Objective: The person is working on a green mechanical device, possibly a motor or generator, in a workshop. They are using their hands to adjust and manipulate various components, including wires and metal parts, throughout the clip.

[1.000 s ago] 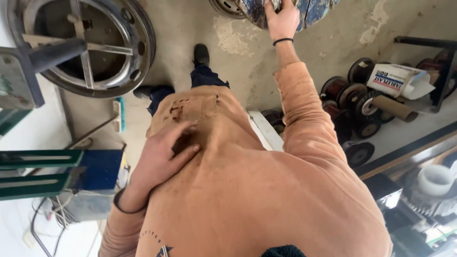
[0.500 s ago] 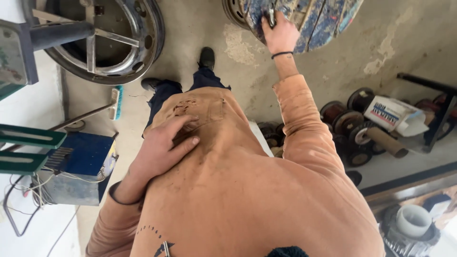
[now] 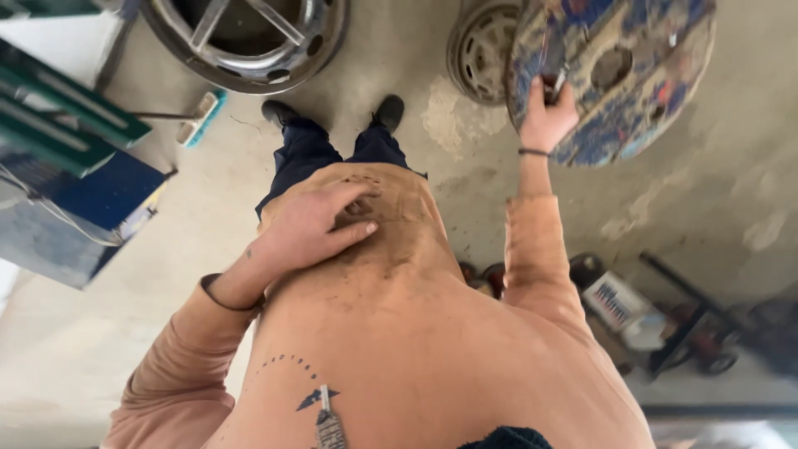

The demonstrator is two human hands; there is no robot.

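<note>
Looking straight down, I see my peach sweatshirt (image 3: pixel 416 349), stained with dark grime over the belly. My left hand (image 3: pixel 312 224) lies flat on that stained front, fingers spread, holding nothing. My right hand (image 3: pixel 546 116) is stretched forward onto the face of a round wooden cable spool (image 3: pixel 632 75) covered in blue and red paint, and its fingers close around a small dark object (image 3: pixel 553 71) there. A black band circles that wrist. Dark trousers and black shoes (image 3: pixel 332 112) show below on the concrete floor.
A large steel wheel rim (image 3: pixel 249 41) lies at the top left, a smaller rusty rim (image 3: pixel 478 50) beside the spool. Green bars and a blue box (image 3: pixel 75 208) stand at the left. A rack with small wheels and a printed carton (image 3: pixel 640 312) sits at the right.
The view has tilted downward, so both shoes and more floor show. My right hand has stayed on the spool, now gripping the small dark object. The left hand stays on the sweatshirt.
</note>
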